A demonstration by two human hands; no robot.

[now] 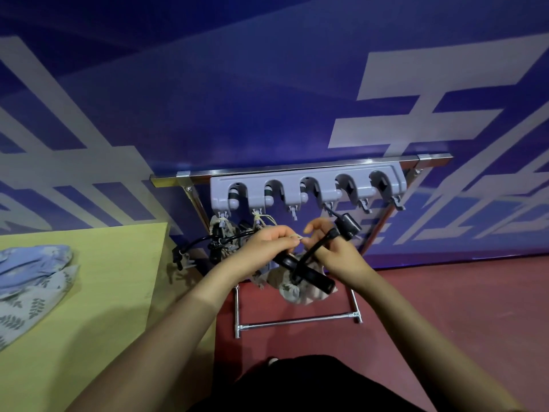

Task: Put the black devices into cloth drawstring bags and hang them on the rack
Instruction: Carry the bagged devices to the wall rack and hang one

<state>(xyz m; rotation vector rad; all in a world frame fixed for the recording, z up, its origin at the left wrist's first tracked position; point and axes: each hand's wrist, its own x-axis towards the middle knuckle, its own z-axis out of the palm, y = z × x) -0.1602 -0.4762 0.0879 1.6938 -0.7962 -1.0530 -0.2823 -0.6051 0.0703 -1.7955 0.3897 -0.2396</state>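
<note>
A grey rack (pixel 306 188) with several hooks hangs on a metal frame before the blue wall. Two patterned cloth bags (pixel 224 233) hang from its left hooks, black parts and a cable sticking out of them. My left hand (pixel 267 248) pinches a thin cream drawstring (pixel 297 237) in front of the rack. My right hand (pixel 332 248) holds the strap of a black device (pixel 309 275), which sits partly inside a patterned cloth bag (pixel 297 289) below both hands. Another black device (pixel 347 226) hangs from a hook right of centre.
A yellow-green table (pixel 89 292) on the left carries several folded cloth bags (pixel 29 278). The metal frame's base bar (pixel 297 321) stands on the red floor. My dark-clothed body (pixel 297 382) shows at the bottom edge.
</note>
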